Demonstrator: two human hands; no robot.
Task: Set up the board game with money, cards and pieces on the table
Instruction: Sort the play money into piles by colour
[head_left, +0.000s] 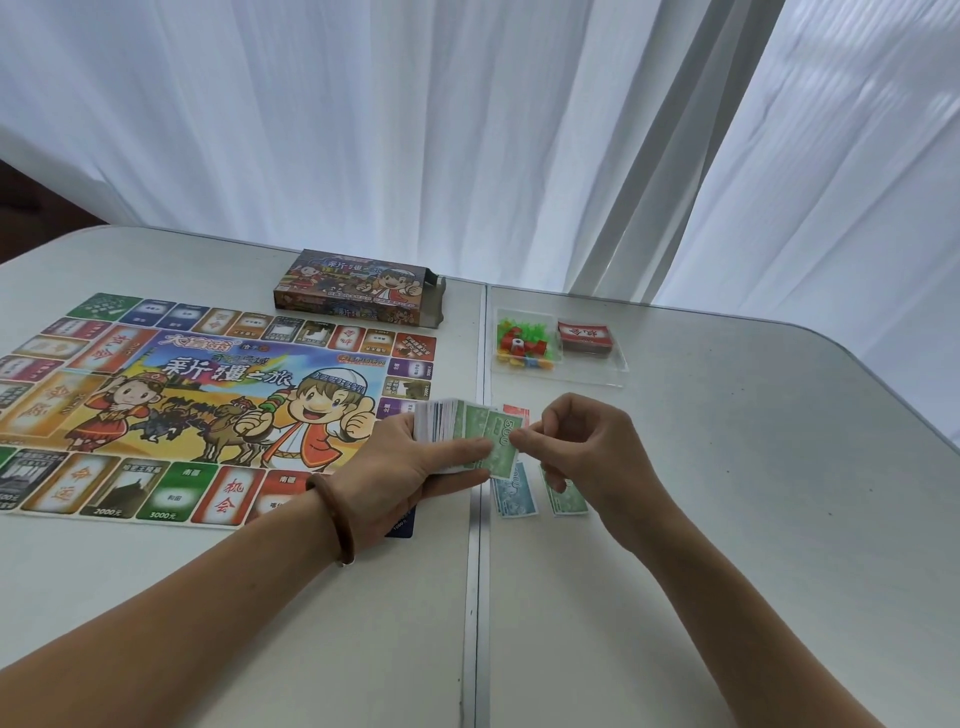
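A bare left forearm (182, 623) and a bare right forearm (722, 613) reach in from the bottom edge. The left hand (400, 467), with a brown round bracelet (332, 514) on its wrist, grips a thick stack of paper money (447, 421), fingers curled round it. The right hand (587, 447) pinches the green 500 note (501, 441) on top of that stack between thumb and finger. Both hands are just over the white folding table (727, 519). Under the right hand lie a small pile of blue notes (514, 493) and a small pile of green notes (569, 499), side by side. A red note (517, 413) peeks out behind the hands. To the left lies the flat colourful game board (208, 395). Farther back, a clear plastic tray (613, 364) holds little coloured playing pieces (522, 345) and a red deck of cards (584, 338). The open cardboard game box (358, 288) lies behind the board, near the white curtain (467, 130).
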